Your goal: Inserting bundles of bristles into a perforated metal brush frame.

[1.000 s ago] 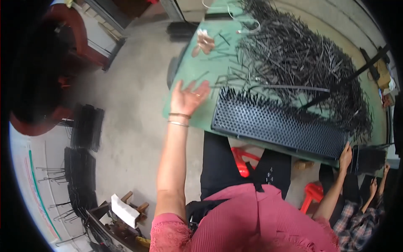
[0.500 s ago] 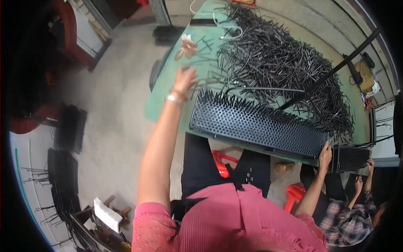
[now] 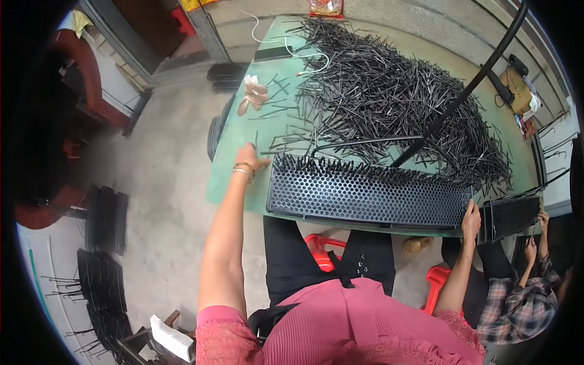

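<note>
Decent even light tbh, sheen on the perforated tray (image 3: 368,199), fisheye-bowed wall (image 3: 401,27), black corners, blurry murk far left.

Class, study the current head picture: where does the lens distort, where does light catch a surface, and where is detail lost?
Head view: the grey wall bows toward the rim; head view: a soft sheen lies on the black perforated tray; head view: detail sinks into darkness left of the curved red-brown panel.
</note>
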The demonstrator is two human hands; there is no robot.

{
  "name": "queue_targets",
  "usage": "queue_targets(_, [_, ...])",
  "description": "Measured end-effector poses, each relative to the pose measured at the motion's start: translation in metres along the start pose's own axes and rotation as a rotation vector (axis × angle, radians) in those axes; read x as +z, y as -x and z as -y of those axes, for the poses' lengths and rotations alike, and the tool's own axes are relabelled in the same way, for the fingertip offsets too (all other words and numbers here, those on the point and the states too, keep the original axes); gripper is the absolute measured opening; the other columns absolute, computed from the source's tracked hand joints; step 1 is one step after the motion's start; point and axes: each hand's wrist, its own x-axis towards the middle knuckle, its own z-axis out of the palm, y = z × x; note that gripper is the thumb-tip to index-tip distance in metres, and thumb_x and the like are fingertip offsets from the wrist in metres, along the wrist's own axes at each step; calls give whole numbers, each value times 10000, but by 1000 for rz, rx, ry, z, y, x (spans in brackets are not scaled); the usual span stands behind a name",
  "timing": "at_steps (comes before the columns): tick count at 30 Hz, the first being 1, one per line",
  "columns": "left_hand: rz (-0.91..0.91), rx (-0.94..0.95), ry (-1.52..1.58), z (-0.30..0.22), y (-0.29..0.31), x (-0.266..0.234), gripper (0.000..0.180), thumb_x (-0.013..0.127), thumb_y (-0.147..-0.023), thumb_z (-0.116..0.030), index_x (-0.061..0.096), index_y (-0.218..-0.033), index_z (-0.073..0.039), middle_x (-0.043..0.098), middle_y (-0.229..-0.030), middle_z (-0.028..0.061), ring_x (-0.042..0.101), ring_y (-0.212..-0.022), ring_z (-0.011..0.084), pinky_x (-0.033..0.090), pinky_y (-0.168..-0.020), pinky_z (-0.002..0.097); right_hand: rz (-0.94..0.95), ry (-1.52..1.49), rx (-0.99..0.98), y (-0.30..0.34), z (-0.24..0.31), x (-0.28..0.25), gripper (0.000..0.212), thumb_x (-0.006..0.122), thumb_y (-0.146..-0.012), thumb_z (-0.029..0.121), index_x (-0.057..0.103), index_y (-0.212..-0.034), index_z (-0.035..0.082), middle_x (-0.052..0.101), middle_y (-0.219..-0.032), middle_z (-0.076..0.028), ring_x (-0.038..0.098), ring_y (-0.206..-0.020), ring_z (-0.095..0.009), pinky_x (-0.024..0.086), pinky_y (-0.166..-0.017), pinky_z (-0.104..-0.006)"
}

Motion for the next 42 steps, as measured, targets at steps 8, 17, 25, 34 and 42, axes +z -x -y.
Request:
queue_targets(8, [431,-137,577,-37,-57,0,380,684,-765,-125,505,-1016,96,621,-827,185,655,-618,279,552,-465,365,-57,-59,-53,2,4,3,494,363,-956,429,587,-988,-10,598,-884,-272,557,-865,-448,427,-719,-469])
queue_targets(17, [637,-86,440,-127,-112,22,452,642,-799,-353,593,-936,75,637,-770,153,620,-580,246,512,-519,375,-20,-48,-15,6,10,-3,489,362,-960,427,579,-1033,-5,599,-915,-271,554,-882,-446,432,-732,-462])
queue_targets(25, [443,278,-35,-209,-108,25,636,650,-702,-465,604,-1052,65,612,-1074,258,586,-1040,364,468,-877,386,-9,-51,29,9,17,-5,496,353,-957,435,577,-1058,4,597,-959,-279,555,-909,-454,433,-766,-471])
queue_targets(34, [169,973,-381,-246,-41,18,1256,885,-457,-335,134,-1443,-133,311,-1403,122,245,-1341,319,245,-1059,531,-69,-41,-6,11,18,-9,441,388,-953,403,583,-996,9,594,-857,-264,562,-834,-444,428,-707,-468])
queue_targets(42, [111,1058,-462,-281,-61,25,1228,850,-532,-291,59,-1457,-131,459,-1307,117,332,-1299,320,258,-1047,483,-68,-63,-12,12,23,-10,417,391,-954,388,579,-1007,20,585,-863,-272,544,-836,-460,419,-708,-478])
